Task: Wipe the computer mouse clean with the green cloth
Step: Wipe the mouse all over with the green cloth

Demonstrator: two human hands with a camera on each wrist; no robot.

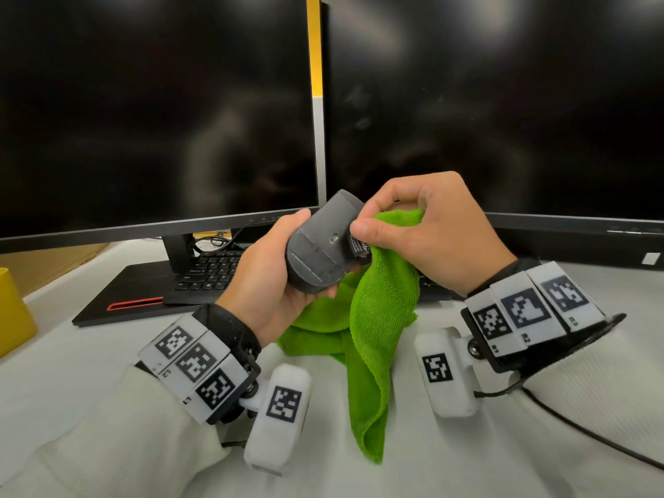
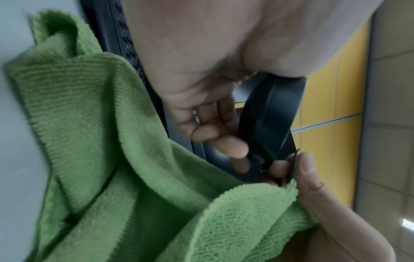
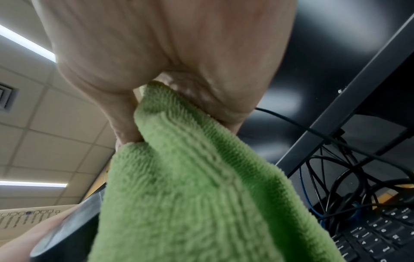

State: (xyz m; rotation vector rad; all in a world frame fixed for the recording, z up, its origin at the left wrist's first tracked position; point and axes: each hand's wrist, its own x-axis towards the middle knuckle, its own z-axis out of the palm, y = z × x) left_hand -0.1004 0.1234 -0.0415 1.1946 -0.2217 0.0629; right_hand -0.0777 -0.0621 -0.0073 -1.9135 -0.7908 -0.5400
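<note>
My left hand (image 1: 284, 278) grips a dark grey computer mouse (image 1: 323, 242) above the desk, turned so its underside with a sensor hole and a label faces me. My right hand (image 1: 424, 228) pinches the green cloth (image 1: 381, 300) between thumb and curled fingers against the mouse's right end. The cloth hangs down from that hand and folds onto the desk. In the left wrist view the mouse (image 2: 268, 120) sits at my left fingertips, with the cloth (image 2: 107, 141) draped beside it. The right wrist view is mostly cloth (image 3: 190, 186), with the mouse (image 3: 67, 234) at the lower left.
Two dark monitors (image 1: 154, 113) stand close behind my hands. A black keyboard (image 1: 212, 267) lies under them on the white desk (image 1: 467, 461). A yellow object (image 1: 10, 310) sits at the left edge. A black cable (image 1: 593, 440) trails from my right wrist.
</note>
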